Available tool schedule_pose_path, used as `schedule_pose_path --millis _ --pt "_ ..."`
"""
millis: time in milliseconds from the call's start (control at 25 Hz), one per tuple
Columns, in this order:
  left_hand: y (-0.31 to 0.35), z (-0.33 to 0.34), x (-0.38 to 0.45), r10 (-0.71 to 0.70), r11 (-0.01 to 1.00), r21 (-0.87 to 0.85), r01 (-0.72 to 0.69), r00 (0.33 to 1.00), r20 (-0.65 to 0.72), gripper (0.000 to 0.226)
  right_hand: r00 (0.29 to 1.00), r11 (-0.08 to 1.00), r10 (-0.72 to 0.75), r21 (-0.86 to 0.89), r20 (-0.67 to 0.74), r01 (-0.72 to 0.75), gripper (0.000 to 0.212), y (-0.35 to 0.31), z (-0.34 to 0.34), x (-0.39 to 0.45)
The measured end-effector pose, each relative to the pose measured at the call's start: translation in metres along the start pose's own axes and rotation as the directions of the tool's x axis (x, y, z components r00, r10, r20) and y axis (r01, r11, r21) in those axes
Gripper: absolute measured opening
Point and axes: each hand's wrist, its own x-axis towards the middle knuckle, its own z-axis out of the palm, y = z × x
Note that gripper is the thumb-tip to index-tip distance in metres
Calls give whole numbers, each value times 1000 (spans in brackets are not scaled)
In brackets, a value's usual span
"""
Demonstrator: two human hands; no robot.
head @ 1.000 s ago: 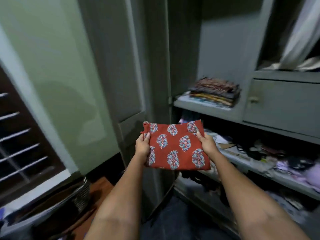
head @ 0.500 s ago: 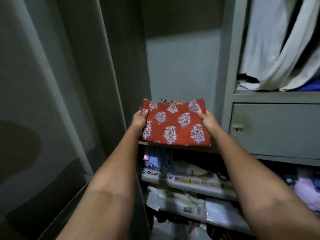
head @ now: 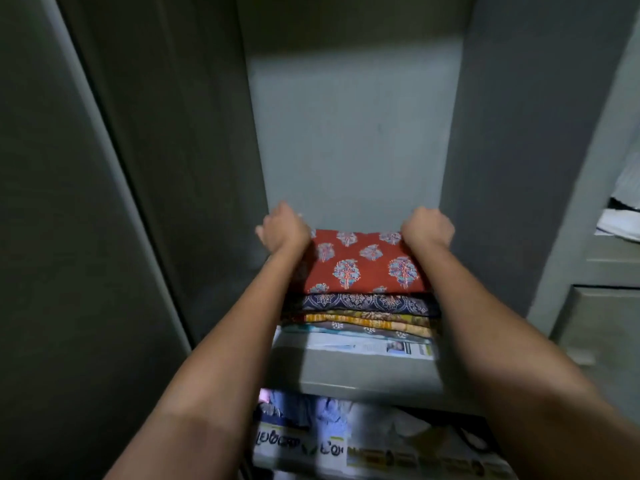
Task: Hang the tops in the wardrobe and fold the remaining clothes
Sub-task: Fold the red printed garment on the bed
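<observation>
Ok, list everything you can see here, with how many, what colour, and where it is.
Folded cloth: one, red with blue flower print, on top of the stack.
Stack of folded clothes: several, dark blue, yellow and grey, on the shelf.
Shelf: one, grey, mid wardrobe.
Newspaper: one sheet, white, lining that shelf under the stack.
Drawer: one, grey, far right.
Left hand: at the cloth's far left corner.
Right hand: curled on the cloth's far right corner.

Left hand [head: 284,226] and right hand [head: 428,226]: bare. Both forearms bare; no sleeves, watch or rings visible.
</observation>
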Motion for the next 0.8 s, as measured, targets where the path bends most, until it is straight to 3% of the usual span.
schedule_pose_path --millis 40,120,160,240,280,360,480,680,760,800 --pt "15 2 1 150 989 -6 -151 987 -53 35 999 999 -40 23 -25 40 34 -16 1 8" --pt "36 18 3 376 927 -22 -376 923 86 35 985 982 -149 127 84 138 36 -46 16 15" --pt "37 33 2 423 897 27 -441 875 234 38 953 972 -217 140 212 190 36 -54 34 13" --pt "18 65 3 343 841 181 -509 762 550 51 866 963 -242 -2 438 270 43 -49 72 1" --pt "4 77 8 288 835 223 -503 745 602 59 858 959 -223 -56 463 279 51 -38 83 -4" --pt "-17 86 19 230 878 232 -419 794 562 75 900 970 -174 -90 400 227 65 -16 91 -2" --pt "-29 85 28 157 951 136 -278 812 562 95 911 988 -118 -42 395 146 73 -2 86 -4" --pt "-32 53 29 82 992 42 -117 868 490 92 898 996 94 -40 429 -85 85 6 68 -1" --pt "-17 21 30 144 976 -206 -66 908 394 88 898 982 116 88 424 -168 90 3 39 7" --pt "-8 4 28 161 920 -392 -7 919 360 86 913 958 79 221 401 -181 87 -3 18 4"
